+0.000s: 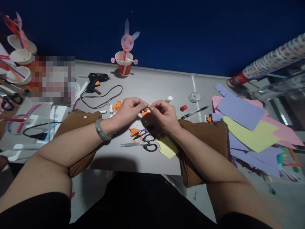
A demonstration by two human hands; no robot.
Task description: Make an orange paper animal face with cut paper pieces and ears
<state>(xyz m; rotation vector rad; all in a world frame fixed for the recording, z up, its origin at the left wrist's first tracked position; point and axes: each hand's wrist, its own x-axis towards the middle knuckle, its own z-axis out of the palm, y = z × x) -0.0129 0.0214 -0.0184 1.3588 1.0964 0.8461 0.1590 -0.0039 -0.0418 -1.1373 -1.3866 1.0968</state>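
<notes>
My left hand (130,111) and my right hand (165,115) meet fingertip to fingertip above the table. Both are closed in a pinch on a tiny yellowish piece, too small to name. Just below them, orange paper scraps (134,132) lie under purple-handled thread snips (140,133). Black-handled scissors (143,145) rest nearer to me, blades pointing left. A yellow paper piece (169,148) lies partly beneath my right wrist. Behind my right hand stands a white-capped glue stick (169,99), with a red cap (183,108) to its right.
Brown cushions (202,136) support both forearms. A black glue gun (96,79) with a looping cord lies at back left. A red paper cup (124,65) with a rabbit face stands by the blue wall. Coloured paper (247,111), a pen (194,112) and a tape roll (194,97) lie right.
</notes>
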